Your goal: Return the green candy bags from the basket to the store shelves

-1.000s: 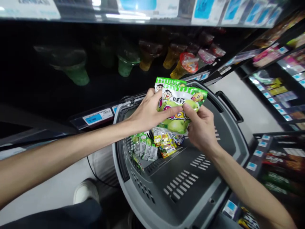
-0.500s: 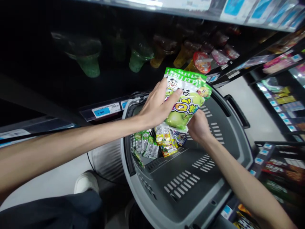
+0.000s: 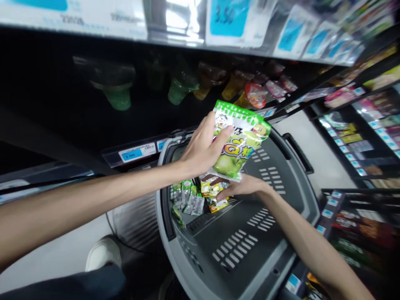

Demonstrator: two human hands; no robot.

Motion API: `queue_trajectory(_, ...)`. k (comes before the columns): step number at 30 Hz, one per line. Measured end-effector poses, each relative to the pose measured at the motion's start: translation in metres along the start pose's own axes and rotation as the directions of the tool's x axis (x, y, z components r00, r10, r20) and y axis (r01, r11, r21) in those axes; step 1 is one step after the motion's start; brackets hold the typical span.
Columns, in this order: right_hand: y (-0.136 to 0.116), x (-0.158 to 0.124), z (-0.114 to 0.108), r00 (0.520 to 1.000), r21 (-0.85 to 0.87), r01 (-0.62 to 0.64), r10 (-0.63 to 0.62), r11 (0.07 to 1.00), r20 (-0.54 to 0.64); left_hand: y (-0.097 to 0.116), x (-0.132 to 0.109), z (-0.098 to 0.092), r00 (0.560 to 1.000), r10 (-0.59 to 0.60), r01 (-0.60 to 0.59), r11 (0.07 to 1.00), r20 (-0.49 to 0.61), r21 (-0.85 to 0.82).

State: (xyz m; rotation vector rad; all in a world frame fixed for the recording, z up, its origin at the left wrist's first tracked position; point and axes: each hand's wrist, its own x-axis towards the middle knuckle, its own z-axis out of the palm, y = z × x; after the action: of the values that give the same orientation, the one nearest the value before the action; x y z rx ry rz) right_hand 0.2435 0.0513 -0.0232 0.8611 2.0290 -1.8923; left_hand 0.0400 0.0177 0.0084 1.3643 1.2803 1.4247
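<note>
My left hand (image 3: pixel 204 143) is closed on a green and white bag of gummy candy (image 3: pixel 239 146), thumb across its front, and holds it over the grey shopping basket (image 3: pixel 200 273). Under the bag, my right hand (image 3: pixel 242 187) reaches into the basket with thumb and fingers apart. Its fingers lie over some yellow packets (image 3: pixel 217 204), and the bag hides part of this hand. Whether it grips a packet is not clear. Beside them lie several small green and silver packets (image 3: pixel 189 198).
A dark shelf with cups of green jelly (image 3: pixel 117 96) and other colours runs behind the basket. Above it is a shelf edge with price tags (image 3: pixel 228 18). More stocked shelves (image 3: pixel 353 137) stand at right. A white shoe (image 3: pixel 103 252) is on the floor at lower left.
My right hand has let go of the candy bag and moved down and left to the yellow packets. My left hand keeps the bag, now slightly lower in view. The view has shifted a little.
</note>
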Motion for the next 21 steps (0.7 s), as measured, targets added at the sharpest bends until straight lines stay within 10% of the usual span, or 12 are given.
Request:
queue_trajectory(3,-0.018,-0.006,-0.009,0.929,0.166,0.266,-0.206,0.95,-0.308,0.006,0.001,-0.001,0.997,0.078,-0.076,0.99,-0.01,0.118)
queue_trajectory(8,-0.045,-0.008,-0.006,0.637,0.111,0.484,-0.262,0.868,-0.725,0.015,0.008,0.013,0.988,0.154,-0.146,0.959,-0.016,0.241)
queue_trajectory(15,-0.027,-0.031,-0.056,0.542,0.041,0.502,-0.277,0.864,-0.794,0.012,0.036,0.045,0.974,0.143,-0.192,0.928,0.173,0.318)
queue_trajectory(21,0.004,-0.059,-0.106,0.473,0.076,0.589,-0.267,0.804,-0.84,0.019,0.067,0.097,0.982,-0.054,0.056,0.998,0.181,-0.004)
